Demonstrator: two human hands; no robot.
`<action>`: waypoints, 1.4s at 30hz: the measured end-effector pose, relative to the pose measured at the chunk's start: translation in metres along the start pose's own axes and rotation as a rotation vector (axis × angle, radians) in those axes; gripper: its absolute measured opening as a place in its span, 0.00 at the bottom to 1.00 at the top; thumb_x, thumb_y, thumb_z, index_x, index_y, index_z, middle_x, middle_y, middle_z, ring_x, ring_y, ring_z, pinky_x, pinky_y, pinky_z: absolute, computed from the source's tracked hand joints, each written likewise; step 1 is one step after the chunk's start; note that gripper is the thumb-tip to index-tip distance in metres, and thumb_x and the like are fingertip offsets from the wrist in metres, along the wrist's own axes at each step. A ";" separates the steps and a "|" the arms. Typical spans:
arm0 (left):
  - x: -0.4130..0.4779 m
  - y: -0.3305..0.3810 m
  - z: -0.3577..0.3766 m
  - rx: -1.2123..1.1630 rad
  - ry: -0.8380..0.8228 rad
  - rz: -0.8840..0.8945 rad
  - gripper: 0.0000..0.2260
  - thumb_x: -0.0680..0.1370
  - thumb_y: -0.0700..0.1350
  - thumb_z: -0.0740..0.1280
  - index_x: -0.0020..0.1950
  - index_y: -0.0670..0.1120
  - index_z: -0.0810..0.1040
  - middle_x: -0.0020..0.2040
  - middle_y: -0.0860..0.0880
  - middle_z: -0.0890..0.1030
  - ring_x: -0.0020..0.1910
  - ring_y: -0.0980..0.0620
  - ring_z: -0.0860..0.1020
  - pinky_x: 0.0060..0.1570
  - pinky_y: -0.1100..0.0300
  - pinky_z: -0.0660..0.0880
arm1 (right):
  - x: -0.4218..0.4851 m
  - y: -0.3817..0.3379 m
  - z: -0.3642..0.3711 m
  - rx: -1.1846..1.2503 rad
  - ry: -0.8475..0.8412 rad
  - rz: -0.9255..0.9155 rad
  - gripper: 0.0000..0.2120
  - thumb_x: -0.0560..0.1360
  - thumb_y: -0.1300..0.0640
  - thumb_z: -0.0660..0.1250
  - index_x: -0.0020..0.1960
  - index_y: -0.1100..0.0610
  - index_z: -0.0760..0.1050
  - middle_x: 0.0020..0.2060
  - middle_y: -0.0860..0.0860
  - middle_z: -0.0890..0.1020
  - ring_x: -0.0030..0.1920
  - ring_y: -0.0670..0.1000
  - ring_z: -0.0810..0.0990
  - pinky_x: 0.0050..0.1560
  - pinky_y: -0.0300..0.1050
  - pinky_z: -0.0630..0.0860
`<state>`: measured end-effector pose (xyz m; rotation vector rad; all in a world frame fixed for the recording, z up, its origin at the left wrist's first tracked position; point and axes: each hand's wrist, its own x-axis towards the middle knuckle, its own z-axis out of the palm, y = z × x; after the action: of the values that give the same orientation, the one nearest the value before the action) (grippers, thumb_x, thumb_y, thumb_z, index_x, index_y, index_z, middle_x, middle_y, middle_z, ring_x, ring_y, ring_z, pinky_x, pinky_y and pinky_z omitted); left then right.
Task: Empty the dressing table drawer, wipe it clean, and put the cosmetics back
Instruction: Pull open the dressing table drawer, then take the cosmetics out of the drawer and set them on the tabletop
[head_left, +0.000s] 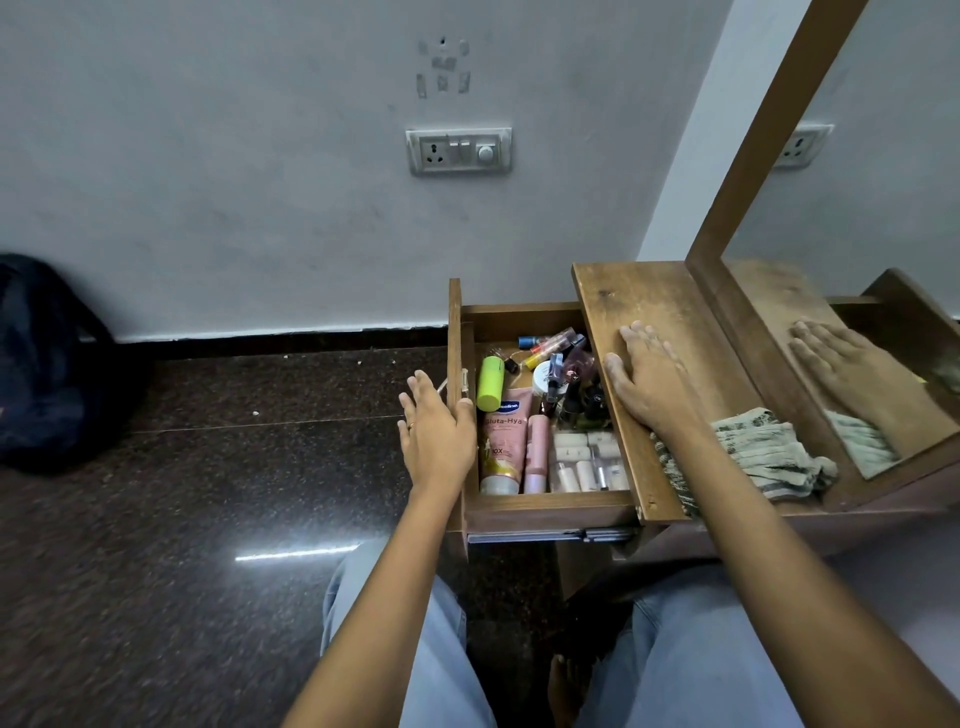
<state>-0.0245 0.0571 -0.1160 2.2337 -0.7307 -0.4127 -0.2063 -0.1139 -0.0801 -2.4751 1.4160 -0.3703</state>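
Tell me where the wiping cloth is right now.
Head view: the cloth lies on the dressing table top, right of the open drawer, partly under the right forearm, against the mirror base.

Grey wall (260, 182) w/ socket plate (458, 150), dark polished floor (208, 519).

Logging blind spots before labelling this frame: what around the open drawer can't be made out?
Head view: the table top hides the right part of the drawer.
Head view: labels on the small bottles are too small to read.
Head view: the right forearm covers part of the cloth.
Head view: the dark bag is cut off by the left edge.
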 end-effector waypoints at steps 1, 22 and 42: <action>0.001 -0.001 -0.002 0.012 0.008 0.010 0.30 0.82 0.51 0.56 0.80 0.45 0.46 0.80 0.46 0.49 0.78 0.46 0.46 0.75 0.47 0.47 | 0.000 0.000 0.000 0.001 -0.002 -0.001 0.26 0.81 0.47 0.53 0.77 0.56 0.58 0.77 0.53 0.58 0.77 0.50 0.53 0.76 0.47 0.47; 0.012 -0.029 -0.024 0.330 0.094 0.118 0.26 0.84 0.49 0.50 0.80 0.46 0.47 0.80 0.47 0.51 0.78 0.45 0.47 0.75 0.46 0.47 | -0.001 -0.002 -0.002 0.005 0.001 0.000 0.26 0.82 0.48 0.53 0.77 0.56 0.58 0.77 0.53 0.58 0.77 0.50 0.53 0.76 0.47 0.47; 0.011 -0.033 -0.021 0.475 0.093 0.272 0.23 0.83 0.43 0.50 0.79 0.44 0.54 0.78 0.44 0.57 0.78 0.46 0.51 0.75 0.47 0.48 | -0.003 -0.131 0.055 0.109 -0.168 -0.443 0.12 0.75 0.63 0.64 0.58 0.60 0.78 0.50 0.55 0.83 0.53 0.53 0.80 0.55 0.40 0.75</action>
<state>0.0065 0.0801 -0.1268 2.5144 -1.1595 0.0042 -0.0835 -0.0416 -0.0858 -2.6418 0.7557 -0.3045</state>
